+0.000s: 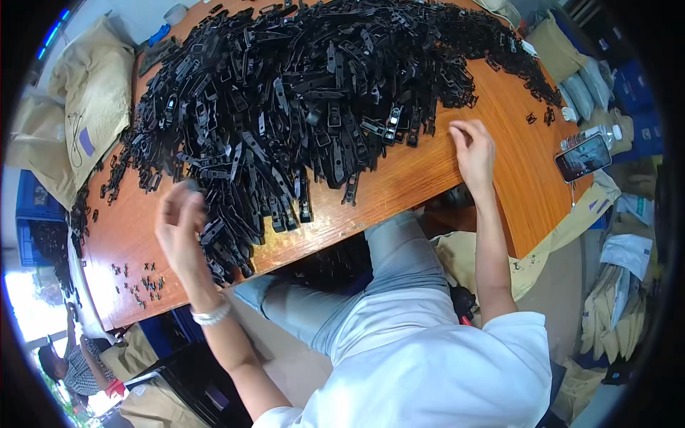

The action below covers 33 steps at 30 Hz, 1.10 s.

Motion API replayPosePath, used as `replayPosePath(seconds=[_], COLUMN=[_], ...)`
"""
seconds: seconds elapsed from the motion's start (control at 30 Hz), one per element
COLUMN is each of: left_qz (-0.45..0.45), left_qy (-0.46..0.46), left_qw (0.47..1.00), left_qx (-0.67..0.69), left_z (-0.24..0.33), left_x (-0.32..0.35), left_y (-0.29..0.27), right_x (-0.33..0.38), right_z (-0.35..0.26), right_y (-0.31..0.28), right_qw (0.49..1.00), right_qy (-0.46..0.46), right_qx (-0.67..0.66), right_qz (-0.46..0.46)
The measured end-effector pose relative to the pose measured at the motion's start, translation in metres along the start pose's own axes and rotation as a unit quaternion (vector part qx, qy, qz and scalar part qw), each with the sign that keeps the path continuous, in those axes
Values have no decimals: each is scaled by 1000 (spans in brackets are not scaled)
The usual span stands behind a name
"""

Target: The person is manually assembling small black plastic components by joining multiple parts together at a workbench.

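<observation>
A large heap of black plastic clip-like parts [278, 93] covers much of the wooden table [399, 175]. At the heap's near left edge, my left hand [180, 225] is raised with its fingers bent, beside a spill of long black pieces [232, 217]. Motion blurs its fingertips, so I cannot make out whether anything is between them. Over the table's near edge, right of the heap, hovers my right hand [477, 153]. Its fingers curve loosely, with a gap between thumb and forefinger and nothing visible in it.
Small loose parts [146, 282] lie at the table's left corner. A phone [584, 158] rests against a clear bottle [606, 133] at the right edge. Beige sacks [93, 100] stand at the left, and blue crates [635, 93] at the right. Another person [75, 367] is at the lower left.
</observation>
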<state>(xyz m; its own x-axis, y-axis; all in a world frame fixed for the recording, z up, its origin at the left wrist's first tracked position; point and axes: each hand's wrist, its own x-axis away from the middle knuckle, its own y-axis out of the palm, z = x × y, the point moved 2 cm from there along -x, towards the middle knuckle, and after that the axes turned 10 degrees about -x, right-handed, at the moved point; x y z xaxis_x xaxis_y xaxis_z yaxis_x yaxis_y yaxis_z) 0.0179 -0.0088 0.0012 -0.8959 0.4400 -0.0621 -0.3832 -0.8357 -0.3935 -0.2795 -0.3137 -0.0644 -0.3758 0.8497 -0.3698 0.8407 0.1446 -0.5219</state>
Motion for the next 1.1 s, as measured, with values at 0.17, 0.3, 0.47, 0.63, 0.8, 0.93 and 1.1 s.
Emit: replayPosePath(seconds=[0.17, 0.3, 0.47, 0.63, 0.8, 0.93, 1.1], left_qz=[-151, -204, -239, -251, -236, -249, -270], left_qy=[-10, -31, -28, 19, 2, 5, -52], left_qw=[984, 951, 927, 929, 930, 941, 922], left_qx=[91, 232, 287, 271, 282, 230, 272], left_z=[11, -6, -7, 3, 6, 8, 7], left_x=[72, 97, 113, 121, 129, 130, 127], left_y=[73, 102, 119, 118, 111, 105, 104], right_x=[-10, 3, 48, 80, 87, 88, 88], right_z=[2, -5, -61, -107, -114, -112, -117], right_y=[16, 12, 6, 24, 35, 32, 32], right_qw=[993, 993, 916, 880, 872, 876, 861], right_qy=[9, 32, 92, -100, -201, -215, -241], right_qx=[100, 32, -345, -396, -344, -334, -328], right_qz=[-63, -109, -183, -243, -285, -272, -305])
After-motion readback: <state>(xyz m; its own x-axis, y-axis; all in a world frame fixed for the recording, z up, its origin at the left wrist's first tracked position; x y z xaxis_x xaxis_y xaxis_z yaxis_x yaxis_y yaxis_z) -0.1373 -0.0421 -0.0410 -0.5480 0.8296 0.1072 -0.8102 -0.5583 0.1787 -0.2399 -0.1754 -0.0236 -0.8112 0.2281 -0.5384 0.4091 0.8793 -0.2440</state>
